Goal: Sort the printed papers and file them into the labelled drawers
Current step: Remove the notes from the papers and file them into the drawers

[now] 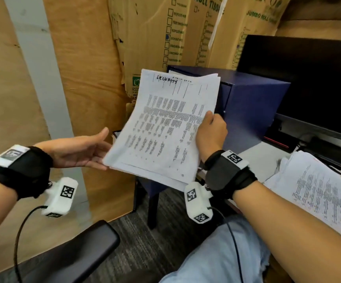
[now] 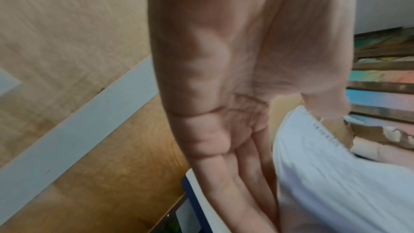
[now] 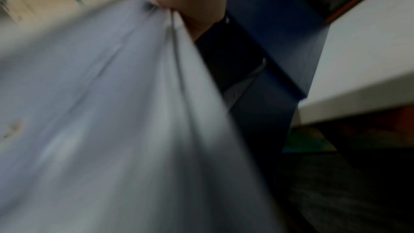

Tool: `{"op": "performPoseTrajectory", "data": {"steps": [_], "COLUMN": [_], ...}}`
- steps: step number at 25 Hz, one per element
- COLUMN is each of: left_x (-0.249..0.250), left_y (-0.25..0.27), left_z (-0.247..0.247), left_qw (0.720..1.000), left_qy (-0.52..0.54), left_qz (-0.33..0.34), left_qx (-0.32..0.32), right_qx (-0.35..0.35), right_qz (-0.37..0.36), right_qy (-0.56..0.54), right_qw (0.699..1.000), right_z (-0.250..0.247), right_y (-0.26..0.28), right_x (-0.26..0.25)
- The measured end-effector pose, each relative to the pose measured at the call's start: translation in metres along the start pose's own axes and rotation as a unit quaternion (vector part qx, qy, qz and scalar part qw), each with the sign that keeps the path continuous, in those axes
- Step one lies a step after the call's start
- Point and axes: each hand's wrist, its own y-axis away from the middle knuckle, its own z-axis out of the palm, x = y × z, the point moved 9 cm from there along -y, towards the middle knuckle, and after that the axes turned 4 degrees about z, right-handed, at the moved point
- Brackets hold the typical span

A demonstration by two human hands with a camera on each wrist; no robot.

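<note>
Papers [image 1: 161, 127] in right hand [image 1: 210, 131], before blue cabinet [image 1: 253, 103]

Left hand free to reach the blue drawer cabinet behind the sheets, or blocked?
Probably blocked for now. The left hand lies flat with straight fingers under the left edge of the held printed sheets, which the right hand grips and which cover the blue drawer cabinet's front. The drawers themselves aren't visible.

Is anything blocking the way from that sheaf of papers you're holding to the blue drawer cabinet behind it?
Nothing visible: the papers, pinched by the right hand and resting on the left hand, sit right before the blue cabinet. No open drawer is clearly shown.
</note>
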Motion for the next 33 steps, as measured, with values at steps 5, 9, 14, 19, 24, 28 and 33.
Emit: {"op": "performPoseTrajectory", "data": {"steps": [5,9,14,19,24,28,33], "left_x": [0.007,0.006,0.030,0.032,0.024,0.034,0.041], "left_y": [0.032,0.042,0.029,-0.006,-0.030,-0.046,-0.084], "left_z": [-0.025,-0.059,-0.069,-0.043,-0.006,0.000,0.015], "left_qw": [0.987,0.982,0.957,0.946,0.964,0.966,0.941], "left_qy": [-0.145,-0.140,-0.043,0.100,0.120,0.022,-0.209], "left_qz": [-0.001,-0.022,0.007,0.030,-0.001,0.014,-0.016], "left_qx": [0.065,0.127,0.285,0.306,0.235,0.256,0.267], "right_qx": [-0.194,-0.386,-0.386,-0.293,-0.215,-0.188,-0.256], "right_qz": [0.149,0.298,0.382,0.381,0.386,0.403,0.282], "right_qy": [0.037,-0.043,-0.062,-0.136,-0.275,-0.352,-0.195], "right_qw": [0.969,0.872,0.837,0.867,0.854,0.824,0.904], "right_z": [0.063,0.073,0.063,0.046,0.044,0.038,0.023], "right_y": [0.022,0.067,0.069,0.046,0.032,0.030,0.040], "right_x": [0.044,0.063,0.080,0.087,0.087,0.086,0.064]}}
